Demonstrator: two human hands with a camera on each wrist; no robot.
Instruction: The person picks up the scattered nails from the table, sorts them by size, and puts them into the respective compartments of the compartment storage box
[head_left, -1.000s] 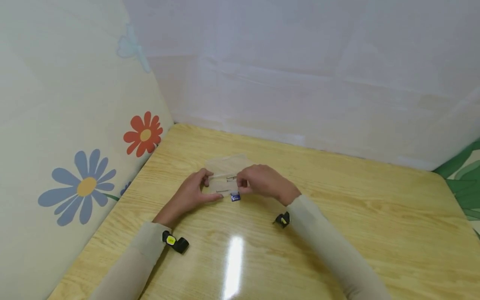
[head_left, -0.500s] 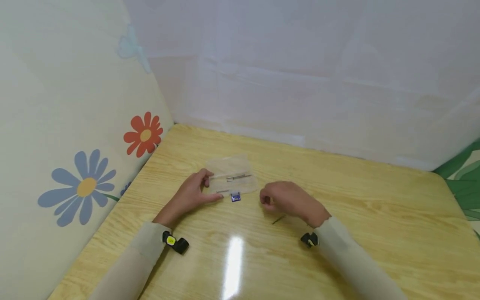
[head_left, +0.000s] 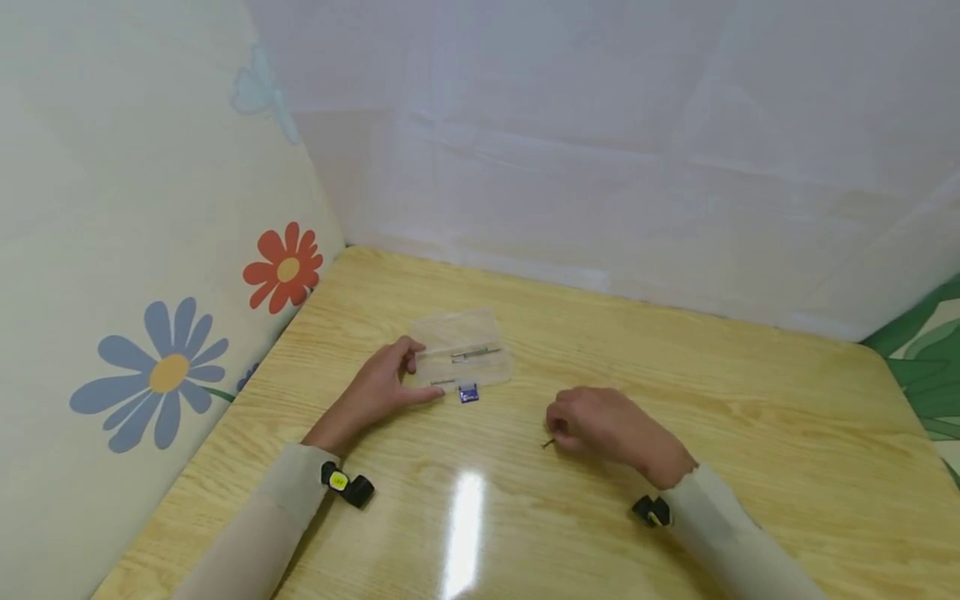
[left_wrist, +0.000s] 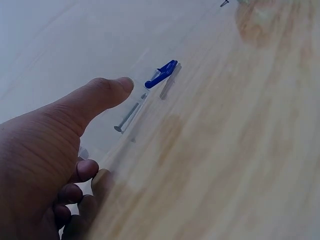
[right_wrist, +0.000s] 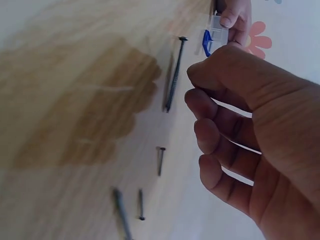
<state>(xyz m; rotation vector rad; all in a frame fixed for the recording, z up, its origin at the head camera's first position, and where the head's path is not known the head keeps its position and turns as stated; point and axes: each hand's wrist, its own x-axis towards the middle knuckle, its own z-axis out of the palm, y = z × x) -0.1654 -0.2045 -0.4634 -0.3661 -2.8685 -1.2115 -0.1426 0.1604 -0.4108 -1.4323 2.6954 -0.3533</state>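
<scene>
A clear plastic box [head_left: 453, 331] with a blue latch [left_wrist: 162, 75] lies on the table. Several nails [head_left: 477, 354] are inside it, one along the front side. My left hand [head_left: 378, 383] holds the box's left end, with the thumb at the front and the fingers behind. To the right, my right hand [head_left: 603, 422] hovers low over the table, fingers loosely bent. In the right wrist view its thumb and forefinger are close to a long nail [right_wrist: 175, 75], with nothing visible between them. Shorter nails [right_wrist: 161, 161] lie near it.
The wood-grain table [head_left: 750, 433] extends to the right and the front. A pale cloth wall [head_left: 562, 167] rises behind it, and a flower-printed one [head_left: 168, 375] on the left. A bright reflection lies on the tabletop near the front.
My right hand has moved from over the box to the right and towards me, down to the loose nails. My left hand stays at the box.
</scene>
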